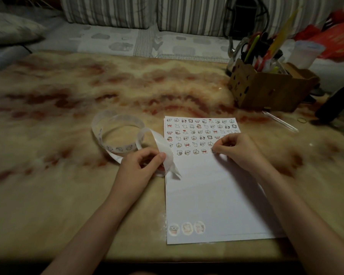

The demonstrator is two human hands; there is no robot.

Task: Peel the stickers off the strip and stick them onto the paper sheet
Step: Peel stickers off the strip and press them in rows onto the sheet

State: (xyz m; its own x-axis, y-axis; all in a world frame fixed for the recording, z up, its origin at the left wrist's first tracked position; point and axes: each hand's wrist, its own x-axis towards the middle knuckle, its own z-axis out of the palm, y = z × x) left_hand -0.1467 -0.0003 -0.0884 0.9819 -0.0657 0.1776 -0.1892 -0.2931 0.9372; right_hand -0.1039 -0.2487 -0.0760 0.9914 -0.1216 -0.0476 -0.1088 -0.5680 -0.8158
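A white paper sheet [213, 195] lies on the table, its top part filled with several rows of small cartoon stickers and three round ones near the bottom left. A curled sticker strip [115, 133] loops to the left of the sheet, with a few stickers still on it. My left hand [141, 165] pinches the strip's free end at the sheet's left edge. My right hand [238, 149] rests on the sheet with its fingertips pinched on a small sticker [213, 151] at the end of the lowest row; whether it touches the paper I cannot tell.
A brown cardboard box [266, 88] full of pens and scissors stands at the back right, with a plastic cup [306, 54] behind it. A clear pen [280, 121] and a rubber band [302, 120] lie near it. A dark object [336, 104] sits at the right edge. Striped cushions line the back.
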